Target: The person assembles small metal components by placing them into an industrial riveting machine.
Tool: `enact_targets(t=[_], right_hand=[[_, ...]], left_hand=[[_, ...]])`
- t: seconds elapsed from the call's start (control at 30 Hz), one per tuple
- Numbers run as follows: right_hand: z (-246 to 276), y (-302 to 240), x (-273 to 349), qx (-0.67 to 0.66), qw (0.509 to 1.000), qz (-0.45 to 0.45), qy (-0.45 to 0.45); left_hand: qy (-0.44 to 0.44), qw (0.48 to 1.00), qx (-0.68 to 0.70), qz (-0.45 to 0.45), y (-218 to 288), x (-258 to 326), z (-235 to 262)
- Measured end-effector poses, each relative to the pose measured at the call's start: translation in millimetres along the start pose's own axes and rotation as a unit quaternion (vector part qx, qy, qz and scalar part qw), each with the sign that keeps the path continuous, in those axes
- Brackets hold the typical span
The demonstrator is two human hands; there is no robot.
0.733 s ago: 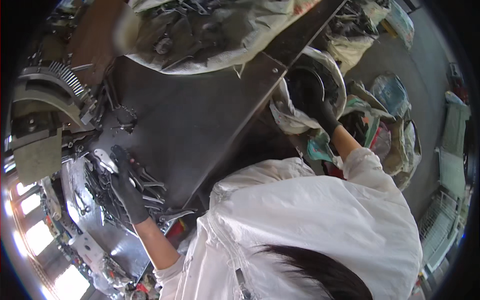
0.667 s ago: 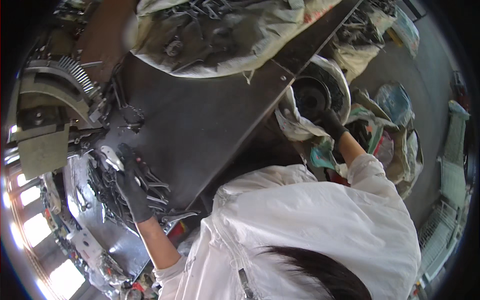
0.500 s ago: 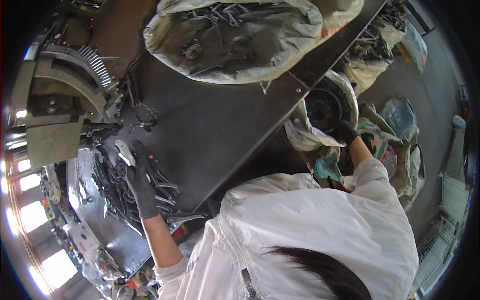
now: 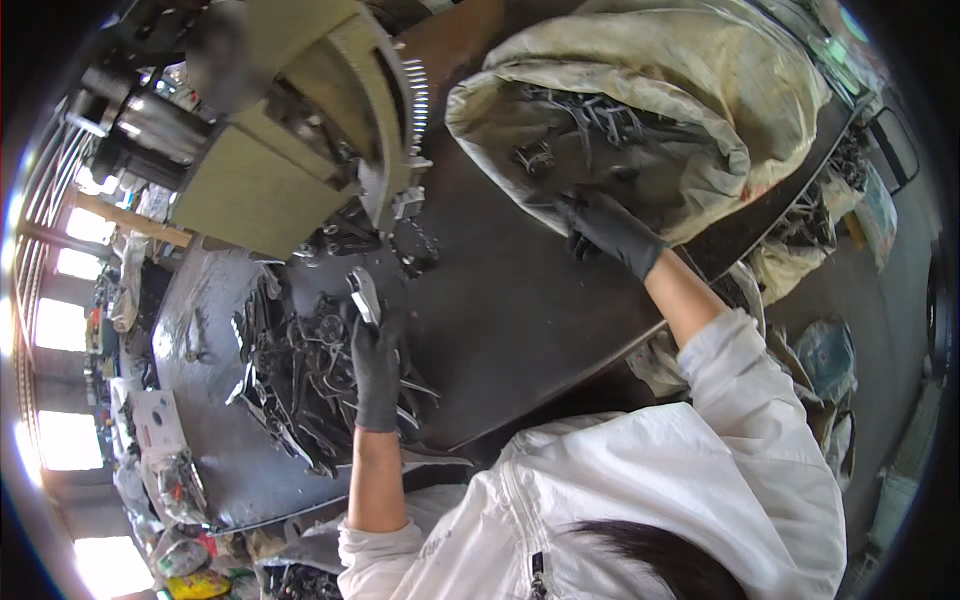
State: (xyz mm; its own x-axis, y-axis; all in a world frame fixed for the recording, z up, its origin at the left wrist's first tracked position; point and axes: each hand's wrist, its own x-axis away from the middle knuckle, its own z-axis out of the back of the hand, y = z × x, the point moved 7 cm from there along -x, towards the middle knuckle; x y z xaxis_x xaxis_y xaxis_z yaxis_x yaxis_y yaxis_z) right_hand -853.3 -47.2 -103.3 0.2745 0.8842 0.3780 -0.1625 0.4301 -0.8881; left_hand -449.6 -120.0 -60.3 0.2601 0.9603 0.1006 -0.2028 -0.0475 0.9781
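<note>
The gloved left hand (image 4: 376, 365) pinches a small shiny metal part (image 4: 364, 295) above the heap of metal parts (image 4: 300, 380) on the dark surface (image 4: 520, 300); it could slip back into that tangle. The right hand (image 4: 608, 230) reaches, fingers curled, into the open sack (image 4: 700, 120); sharp pieces could snag the glove. A white box (image 4: 152, 425) sits at the left edge.

Large beige fabric sack (image 4: 700, 90) — lying open-mouthed on the dark metal table (image 4: 520, 300) at upper right, its opening showing dark metal parts. Further pale sacks (image 4: 790, 250) stand below the table's right edge. White carton (image 4: 155, 420) with a red mark — far left rim.
</note>
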Motion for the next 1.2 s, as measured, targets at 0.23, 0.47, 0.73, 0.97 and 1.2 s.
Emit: enact_targets(t=[0.23, 0.47, 0.73, 0.97, 1.2], right_hand=[[-52.5, -35.2, 31.7, -0.190, 0.954, 0.178, 0.146], [-175.4, -105.6, -10.5, -0.279, 0.953, 0.102, -0.061], [-212.3, -131.6, -8.7, -0.192, 0.965, 0.118, -0.131], [-208.4, -130.4, -16.7, -0.222, 0.967, 0.093, -0.080], [-213.8, -126.0, -14.4, -0.264, 0.952, 0.088, -0.124]], left_hand=[[0.007, 0.996, 0.090, -0.012, 8.4, -17.1, 24.7], [-0.004, 0.998, 0.063, 0.019, 1.7, -43.5, 27.5], [0.008, 0.995, 0.096, -0.031, 1.1, -64.6, 29.5], [-0.018, 0.993, 0.117, 0.023, 0.3, -63.9, 31.9], [-0.003, 0.989, 0.140, 0.045, 5.5, -59.7, 23.1]])
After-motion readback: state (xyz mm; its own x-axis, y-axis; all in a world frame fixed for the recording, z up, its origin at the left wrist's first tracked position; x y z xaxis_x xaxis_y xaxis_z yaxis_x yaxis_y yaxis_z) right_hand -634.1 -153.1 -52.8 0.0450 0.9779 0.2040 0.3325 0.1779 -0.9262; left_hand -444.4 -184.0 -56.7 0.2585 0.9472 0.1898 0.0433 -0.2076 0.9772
